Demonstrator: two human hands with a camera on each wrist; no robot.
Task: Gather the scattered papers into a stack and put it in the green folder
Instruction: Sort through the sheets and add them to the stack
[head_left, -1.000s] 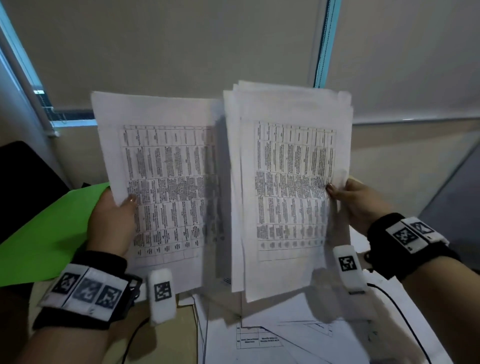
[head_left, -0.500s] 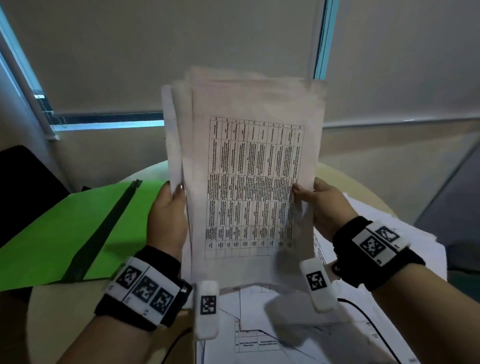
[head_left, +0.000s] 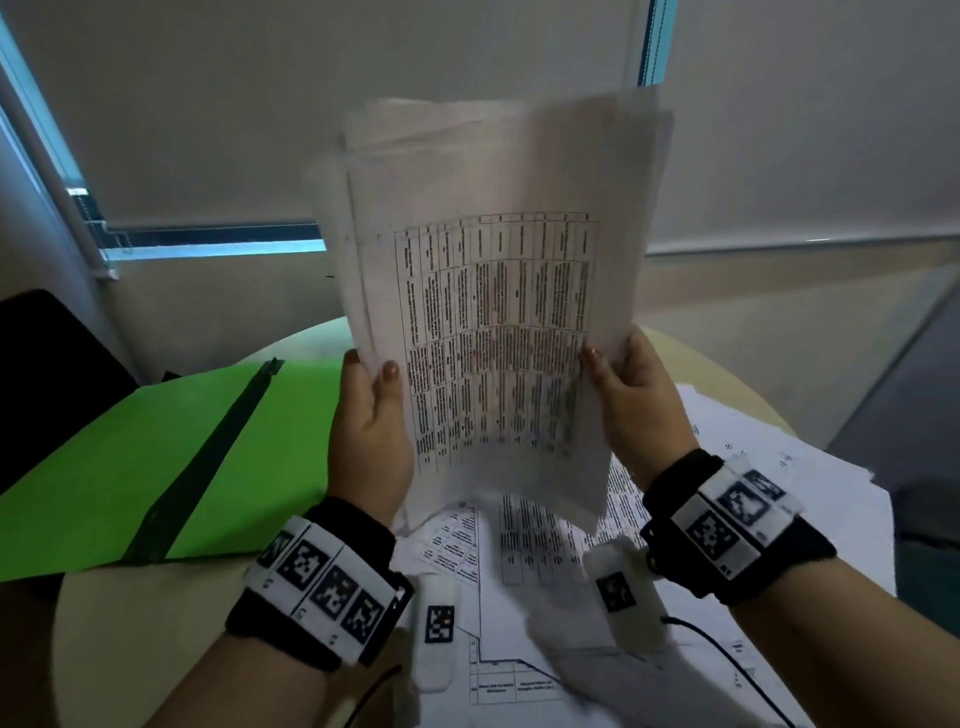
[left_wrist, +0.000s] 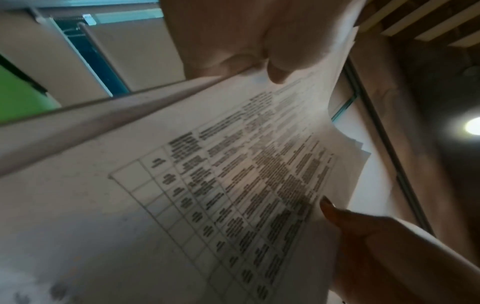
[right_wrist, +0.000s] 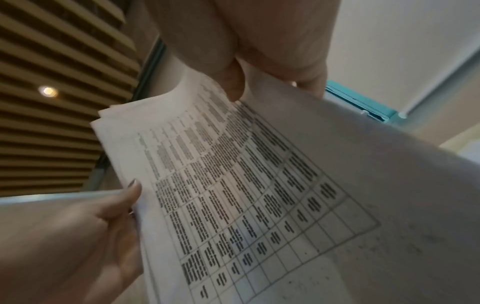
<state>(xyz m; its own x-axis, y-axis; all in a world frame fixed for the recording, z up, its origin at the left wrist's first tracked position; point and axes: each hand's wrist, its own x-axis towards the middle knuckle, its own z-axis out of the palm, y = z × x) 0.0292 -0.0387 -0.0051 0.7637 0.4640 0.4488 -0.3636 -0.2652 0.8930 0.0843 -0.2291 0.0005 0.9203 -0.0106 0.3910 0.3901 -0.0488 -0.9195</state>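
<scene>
Here you are holding the paper stack (head_left: 493, 312) upright at frame centre, your left hand (head_left: 366, 431) and right hand (head_left: 641, 405) pinching its side edges, the green folder (head_left: 156, 441) lying on the bench (head_left: 130, 649) at left.

- You see a dim room; a ceiling lamp (left_wrist: 472, 127) glares in both wrist views.
- Your papers (head_left: 498, 322) blur with motion, print unreadable.
- Straight lines bow toward the picture edges.

Stack (head_left: 493, 322) hides fingers behind it; table text blurred, unreadable; green folder (head_left: 130, 457) cut by left edge.
</scene>
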